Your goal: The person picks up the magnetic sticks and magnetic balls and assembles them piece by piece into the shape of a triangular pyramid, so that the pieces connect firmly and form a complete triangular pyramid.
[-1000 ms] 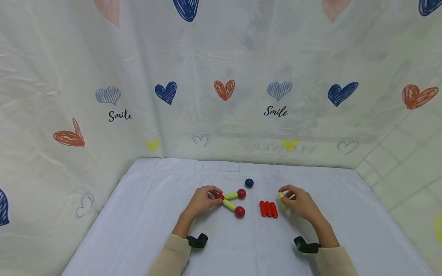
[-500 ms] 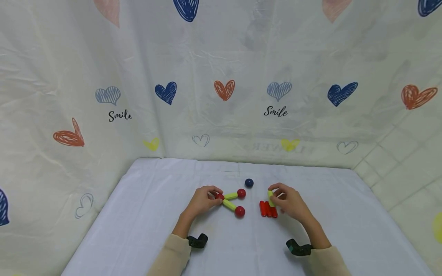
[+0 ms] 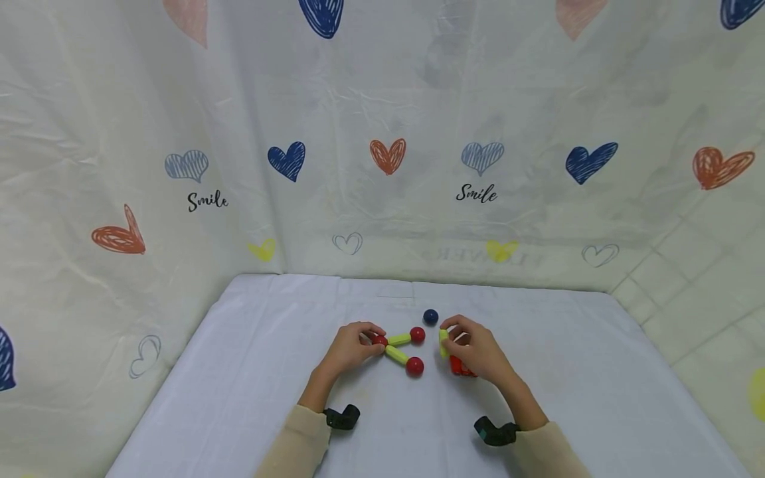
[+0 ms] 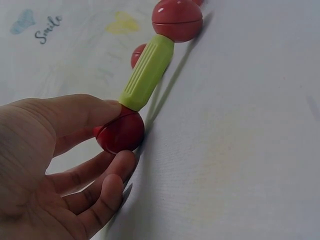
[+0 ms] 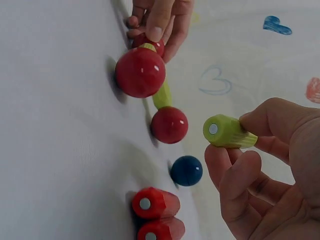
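Observation:
My left hand (image 3: 354, 346) pinches a red ball (image 4: 121, 132) between thumb and fingers. Two yellow-green rods (image 3: 397, 356) fan out from that ball, each ending in another red ball (image 3: 415, 366). In my right hand (image 3: 475, 348) a loose yellow-green rod (image 5: 229, 132) is pinched by thumb and fingertips; its near end shows a round silvery disc. This rod is held above the table, apart from the joined pieces. Red rods (image 5: 156, 202) lie side by side beneath the right hand, partly hidden by it in the head view.
A dark blue ball (image 3: 430, 317) sits behind the pieces, just left of the right hand. White cloth covers the table (image 3: 382, 425). A white curtain (image 3: 335, 206) printed with hearts hangs behind and at the sides.
My right hand has carried the yellow-green rod leftward, across the red rods, closer to the joined balls and rods. The left hand and what it holds stay in place.

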### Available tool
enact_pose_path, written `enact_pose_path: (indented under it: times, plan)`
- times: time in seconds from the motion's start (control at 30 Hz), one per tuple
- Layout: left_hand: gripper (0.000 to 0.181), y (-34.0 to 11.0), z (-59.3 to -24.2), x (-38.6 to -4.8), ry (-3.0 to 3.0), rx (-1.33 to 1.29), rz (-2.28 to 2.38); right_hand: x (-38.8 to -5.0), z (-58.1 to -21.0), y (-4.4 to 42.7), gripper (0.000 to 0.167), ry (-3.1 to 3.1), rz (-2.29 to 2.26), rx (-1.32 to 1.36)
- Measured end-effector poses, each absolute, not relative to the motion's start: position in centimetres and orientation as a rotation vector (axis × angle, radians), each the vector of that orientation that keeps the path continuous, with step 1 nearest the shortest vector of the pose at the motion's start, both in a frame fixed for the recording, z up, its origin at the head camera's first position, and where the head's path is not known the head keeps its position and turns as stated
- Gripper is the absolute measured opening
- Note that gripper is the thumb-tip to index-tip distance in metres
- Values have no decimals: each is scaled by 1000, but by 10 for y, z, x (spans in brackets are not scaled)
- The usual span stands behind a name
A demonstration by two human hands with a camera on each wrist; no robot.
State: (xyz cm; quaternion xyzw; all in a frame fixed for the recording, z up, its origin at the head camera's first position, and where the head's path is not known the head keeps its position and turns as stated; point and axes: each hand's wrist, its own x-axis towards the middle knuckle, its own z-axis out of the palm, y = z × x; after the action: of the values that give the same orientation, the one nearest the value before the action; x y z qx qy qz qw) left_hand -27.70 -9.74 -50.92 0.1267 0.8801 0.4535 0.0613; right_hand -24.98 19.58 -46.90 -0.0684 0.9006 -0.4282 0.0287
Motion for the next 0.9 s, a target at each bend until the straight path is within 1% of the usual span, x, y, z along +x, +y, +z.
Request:
enact_pose_path:
  times: [0.33,0.6,0.9]
  plan:
    - [22,-98,-512,-278,2651,375,1374,-253,-468,169,23,2765,-1375,-281]
    - [21,-99,-512,-279,2665,383,1352,-257,-473,157,24,2682,-1459,-225]
    - [22,-98,-511,-279,2674,389,1345,-260,-477,148,25,2675,-1456,-168]
